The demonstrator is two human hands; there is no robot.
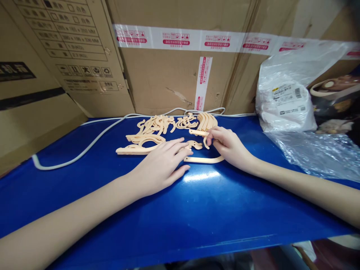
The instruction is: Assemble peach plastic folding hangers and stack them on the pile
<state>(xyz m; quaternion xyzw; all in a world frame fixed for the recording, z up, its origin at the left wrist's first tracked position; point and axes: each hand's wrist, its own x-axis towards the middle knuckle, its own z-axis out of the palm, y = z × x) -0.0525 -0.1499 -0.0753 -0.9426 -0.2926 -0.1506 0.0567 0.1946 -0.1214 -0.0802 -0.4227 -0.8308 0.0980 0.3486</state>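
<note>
My left hand (161, 163) lies palm down with its fingers apart, over a small beige piece with a rounded outline (196, 145) that it partly covers. Between the fingertips of my right hand (229, 144) is a beige curved strip (197, 132) with a hole near its end, raised a little off the surface. A small beige hook (206, 143) shows just under those fingers. Nearer to me, a longer beige bar (202, 160) with an upturned right end lies flat, partly behind my right hand. Long beige bars (132, 150) are stacked left of my left hand.
Behind my hands are a heap of beige hooked pieces (157, 123) and a row of curved strips (207, 120). A white cable (92, 148) crosses the blue table (197, 221). Cardboard boxes (168, 78) wall the back. A labelled plastic bag (287, 101) stands at the right.
</note>
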